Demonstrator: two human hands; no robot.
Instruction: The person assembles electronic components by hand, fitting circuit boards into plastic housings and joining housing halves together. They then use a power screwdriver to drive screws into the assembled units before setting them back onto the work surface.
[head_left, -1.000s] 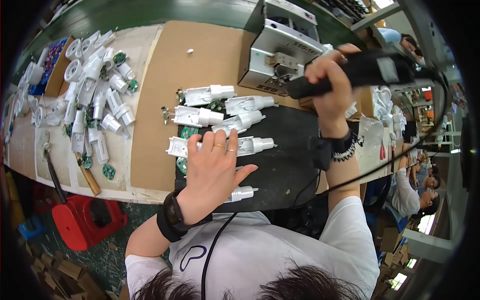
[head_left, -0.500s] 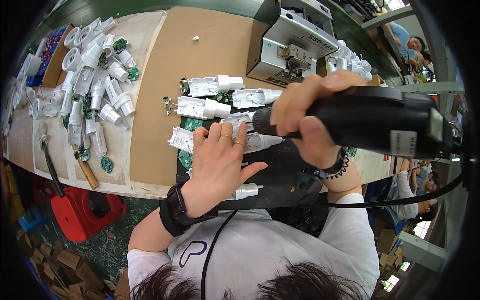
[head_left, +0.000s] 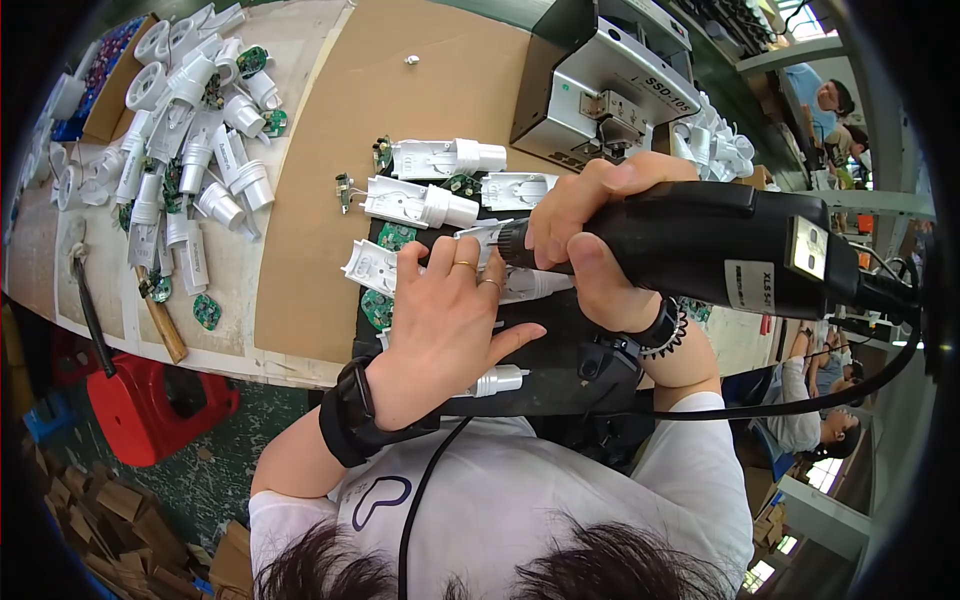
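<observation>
A black electric screwdriver point(head_left: 690, 235), corded at its rear, lies almost level in my right hand point(head_left: 600, 230), whose fingers and thumb wrap round its front. Its ribbed nose meets a white plastic housing point(head_left: 482, 236); the bit is hidden. My left hand point(head_left: 440, 315) reaches over the housings, fingertips pressed on that same piece beside the nose and thumb stretched out to the right. Around them on a black mat point(head_left: 565, 345) lie several similar housings point(head_left: 420, 202), with green circuit boards point(head_left: 396, 236) among them. My left palm covers part of the row.
A silver-and-black bench machine point(head_left: 610, 90) stands at the back right. White housings and boards are heaped point(head_left: 190, 130) on the left, near a hammer point(head_left: 90, 300). Below that edge stands a red stool point(head_left: 150, 410). The screwdriver's cable point(head_left: 780, 406) loops by my right arm.
My right hand and the electric screwdriver have shifted slightly left relative to the table, the nose still at the housing. My left hand stays almost in place. The view has moved a little.
</observation>
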